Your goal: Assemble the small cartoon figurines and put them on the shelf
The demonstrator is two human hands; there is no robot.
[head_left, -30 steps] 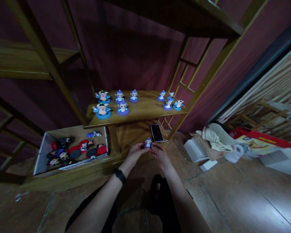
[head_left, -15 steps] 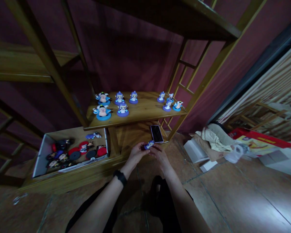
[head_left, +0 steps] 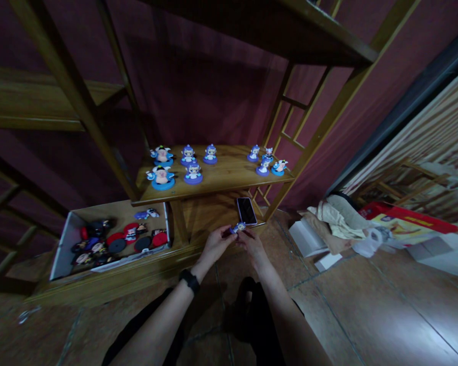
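Observation:
Between my two hands is a small purple and white figurine (head_left: pixel 238 227), tilted on its side above the lower shelf's front edge. The fingers of my left hand (head_left: pixel 218 242) are closed round its base end. My right hand (head_left: pixel 252 245) pinches it from the other side, its fingertips partly hidden. Just beyond the figurine lies a phone (head_left: pixel 246 211) with a dark screen. On the shelf (head_left: pixel 229 173) above stand several similar purple figurines (head_left: pixel 193 173) and blue-based pig figurines (head_left: pixel 163 178), in a left group and a right group.
An open cardboard box (head_left: pixel 63 246) at the left holds several red, black and purple figurines. On the tiled floor at the right are a white carton (head_left: pixel 308 238), a plastic bag (head_left: pixel 369 243) and a red and yellow box (head_left: pixel 404 223). Wooden posts (head_left: pixel 320 129) frame the shelves.
The figurine has turned in my hands, tipping further onto its side and shifting slightly right. Both hands stay in nearly the same place.

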